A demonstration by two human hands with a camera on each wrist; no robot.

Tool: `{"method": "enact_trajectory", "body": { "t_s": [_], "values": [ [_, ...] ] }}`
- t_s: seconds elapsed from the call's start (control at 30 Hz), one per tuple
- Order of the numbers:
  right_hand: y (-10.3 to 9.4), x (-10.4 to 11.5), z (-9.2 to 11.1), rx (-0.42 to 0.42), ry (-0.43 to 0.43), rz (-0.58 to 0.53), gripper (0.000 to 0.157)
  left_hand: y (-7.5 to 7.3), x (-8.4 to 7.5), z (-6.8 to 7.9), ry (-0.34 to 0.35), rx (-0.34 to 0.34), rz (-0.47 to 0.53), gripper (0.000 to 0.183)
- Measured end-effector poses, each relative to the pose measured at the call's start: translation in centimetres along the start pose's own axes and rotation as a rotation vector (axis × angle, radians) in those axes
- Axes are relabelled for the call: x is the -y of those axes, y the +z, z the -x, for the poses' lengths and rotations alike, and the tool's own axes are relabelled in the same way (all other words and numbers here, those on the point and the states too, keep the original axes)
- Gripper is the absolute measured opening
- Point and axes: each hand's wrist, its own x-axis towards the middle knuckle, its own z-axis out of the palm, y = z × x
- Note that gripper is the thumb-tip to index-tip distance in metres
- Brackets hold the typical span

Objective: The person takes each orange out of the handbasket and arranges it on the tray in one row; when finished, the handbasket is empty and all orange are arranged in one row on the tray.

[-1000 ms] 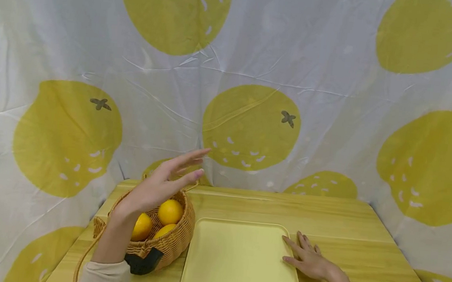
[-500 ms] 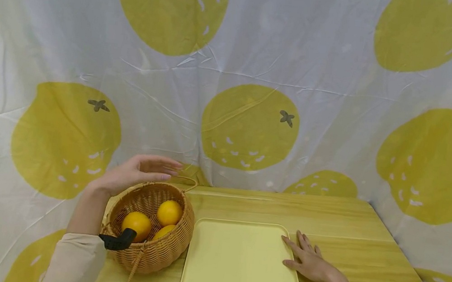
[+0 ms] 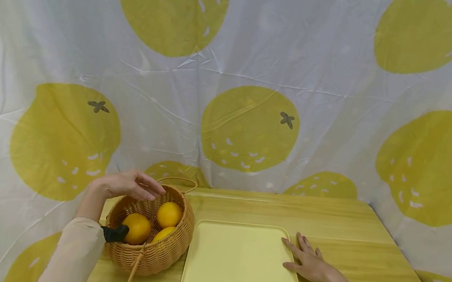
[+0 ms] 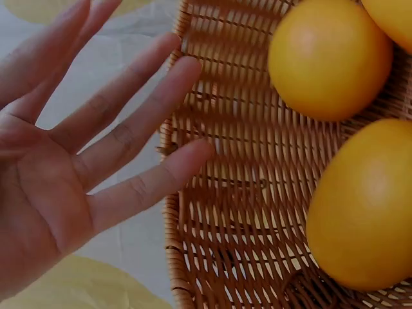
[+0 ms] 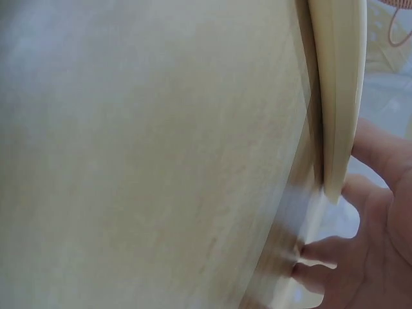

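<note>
A round wicker basket (image 3: 177, 245) stands at the left with several oranges in it; an orange (image 3: 138, 229) lies near its left side and another orange (image 3: 169, 214) farther back. Over the basket's far left rim hovers my left hand (image 3: 129, 185), holding nothing. In the left wrist view its fingers are spread, their tips overlapping the rim, and an orange (image 4: 331, 58) lies apart from them. My right hand (image 3: 309, 263) rests at the right edge of a pale yellow tray (image 3: 242, 265), fingers spread, thumb and a finger touching the rim and the others on the table.
The wooden table (image 3: 365, 263) extends right of the tray. A thin wicker handle (image 3: 179, 180) loops behind the basket, and a woven strap (image 3: 133, 270) hangs over its front. A white curtain (image 3: 324, 137) printed with lemons hangs behind.
My left hand has moved left and down, from in front of the basket to its far left rim. The strap now hangs at the basket's front. My right hand and the tray stay put.
</note>
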Motion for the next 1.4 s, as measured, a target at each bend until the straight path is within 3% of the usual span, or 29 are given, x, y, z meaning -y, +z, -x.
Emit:
{"method": "enact_trajectory", "body": {
  "t_s": [0.27,0.43,0.53,0.8,1.07,1.27,1.4],
  "values": [
    [-0.2,0.2,0.1,0.004,0.006,0.015,0.076,-0.1,0.0,-2.8,-0.13,0.101,-0.078,0.037],
    [0.1,0.1,0.0,0.011,0.013,0.008,0.076,0.4,1.1,-4.3,-0.14,0.154,-0.046,0.037],
    [0.2,0.0,0.0,0.012,0.019,0.001,0.076,0.7,1.8,-4.7,-0.131,0.152,-0.039,0.036],
    [0.1,0.0,0.0,0.005,0.017,-0.004,0.076,1.5,2.7,-5.5,-0.118,0.172,-0.035,0.035],
    [0.2,0.1,-0.2,0.011,0.014,0.004,0.076,1.9,4.1,-6.2,-0.147,0.149,-0.084,0.041],
    [0.1,0.0,-0.1,0.01,0.026,-0.001,0.077,2.4,4.7,-6.0,-0.123,0.155,-0.017,0.044],
    [0.1,0.0,0.0,0.014,0.027,-0.009,0.076,2.7,4.7,-5.9,-0.145,0.134,0.003,0.043]
  ]
}}
